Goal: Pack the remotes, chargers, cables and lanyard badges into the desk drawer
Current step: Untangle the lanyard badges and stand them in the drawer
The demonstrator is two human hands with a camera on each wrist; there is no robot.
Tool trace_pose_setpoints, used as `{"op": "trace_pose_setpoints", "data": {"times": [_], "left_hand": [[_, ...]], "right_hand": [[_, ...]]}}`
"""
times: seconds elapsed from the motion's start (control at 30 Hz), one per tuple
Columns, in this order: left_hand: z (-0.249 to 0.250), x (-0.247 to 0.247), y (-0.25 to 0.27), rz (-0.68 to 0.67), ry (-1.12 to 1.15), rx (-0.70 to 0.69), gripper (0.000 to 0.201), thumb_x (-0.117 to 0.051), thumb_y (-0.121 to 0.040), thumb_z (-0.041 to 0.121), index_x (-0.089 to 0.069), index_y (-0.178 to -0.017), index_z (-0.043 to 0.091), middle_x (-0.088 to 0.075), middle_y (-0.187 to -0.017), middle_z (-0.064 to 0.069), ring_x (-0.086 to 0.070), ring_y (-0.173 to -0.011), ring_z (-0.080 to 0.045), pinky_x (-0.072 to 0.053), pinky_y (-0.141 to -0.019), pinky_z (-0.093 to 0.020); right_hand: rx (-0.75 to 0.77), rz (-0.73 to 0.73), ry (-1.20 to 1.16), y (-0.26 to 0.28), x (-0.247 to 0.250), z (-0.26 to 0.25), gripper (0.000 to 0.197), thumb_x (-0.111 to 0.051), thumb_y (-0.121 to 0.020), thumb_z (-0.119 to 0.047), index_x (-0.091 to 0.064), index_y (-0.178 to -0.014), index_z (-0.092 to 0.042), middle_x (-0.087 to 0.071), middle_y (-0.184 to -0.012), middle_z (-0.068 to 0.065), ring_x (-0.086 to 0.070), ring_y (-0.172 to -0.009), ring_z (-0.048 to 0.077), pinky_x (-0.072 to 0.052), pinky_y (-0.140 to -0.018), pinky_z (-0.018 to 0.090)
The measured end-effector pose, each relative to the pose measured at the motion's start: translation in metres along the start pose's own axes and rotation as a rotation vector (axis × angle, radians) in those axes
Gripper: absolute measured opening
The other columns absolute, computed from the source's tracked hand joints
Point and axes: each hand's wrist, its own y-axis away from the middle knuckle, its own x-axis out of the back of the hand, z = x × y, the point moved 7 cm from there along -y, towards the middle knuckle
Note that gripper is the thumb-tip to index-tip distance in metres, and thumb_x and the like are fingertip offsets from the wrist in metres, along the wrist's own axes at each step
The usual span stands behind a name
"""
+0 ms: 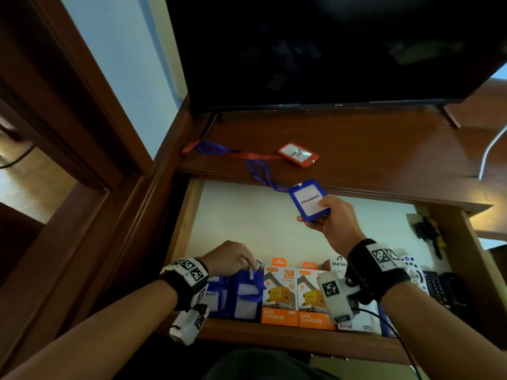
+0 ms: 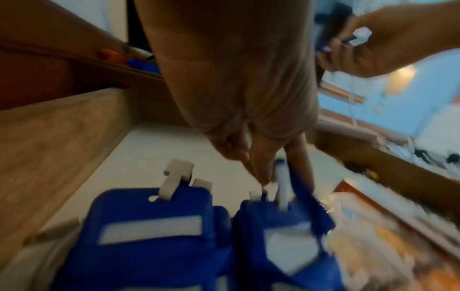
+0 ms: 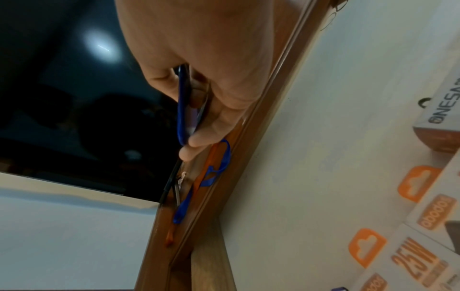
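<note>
Catalogued here: a blue plastic badge holder with a white card reading PELAWAT [image 1: 309, 200], held above the open wooden desk drawer [image 1: 181, 218], towards its far side. It is pinched at its near right corner by the right hand [image 1: 333, 219], thumb on the card face and fingers [image 3: 199, 137] curled beneath. Its blue ribbon lanyard [image 1: 259, 174] is trailed back over the far drawer edge onto the brown wooden worktop [image 1: 370, 149], where it is crossed with the strap of a red plastic badge holder [image 1: 297, 154] lying further back.

At the near left of the drawer, a stack of blue badge holders [image 1: 241, 296] is kept. Its white clip strap is pinched between the fingers [image 2: 261, 167] of the left hand [image 1: 229, 257]. To the right are stored two orange fast-charger boxes [image 1: 296, 297], a white box and, at the near right, remote controls [image 1: 428, 281].

Handling, as judged: the holder is light, stiff and smooth, best gripped by its edges. The ribbon is limp and liable to snag on the drawer lip, so it should be gathered before the holder is laid down.
</note>
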Motion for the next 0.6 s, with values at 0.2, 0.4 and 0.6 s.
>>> {"op": "trace_pose_setpoints", "data": {"times": [0.2,0.4,0.6], "left_hand": [[0.013,0.003,0.001,-0.032,-0.139,0.093,0.032,-0.064,-0.084,0.016,-0.068,-0.116,0.016,-0.062,-0.121,-0.001,-0.058,-0.105,-0.014,-0.045,-0.086,-0.022],[0.06,0.085,0.006,0.579,0.191,-0.08,0.028,-0.065,-0.084,0.006,-0.066,-0.109,0.018,-0.065,-0.107,0.0,-0.058,-0.082,-0.006,-0.045,-0.073,-0.015],[0.131,0.129,0.007,0.547,0.268,-0.292,0.077,-0.079,-0.071,0.006,-0.041,-0.134,0.028,-0.041,-0.137,0.005,-0.043,-0.121,-0.007,-0.045,-0.089,-0.015]], "right_hand": [[0.056,-0.02,0.111,0.006,-0.011,-0.01,0.012,-0.042,-0.094,-0.007,-0.048,-0.104,-0.005,-0.065,-0.1,0.022,-0.069,-0.077,0.044,-0.054,-0.058,0.035],[0.259,-0.126,0.393,0.026,-0.025,-0.041,0.01,-0.045,-0.094,-0.002,-0.045,-0.087,-0.009,-0.062,-0.095,0.021,-0.067,-0.061,0.041,-0.051,-0.046,0.031],[0.422,-0.236,0.63,0.05,-0.032,-0.073,0.007,-0.052,-0.092,-0.003,-0.053,-0.093,-0.01,-0.06,-0.098,0.013,-0.069,-0.066,0.024,-0.052,-0.047,0.027]]}}
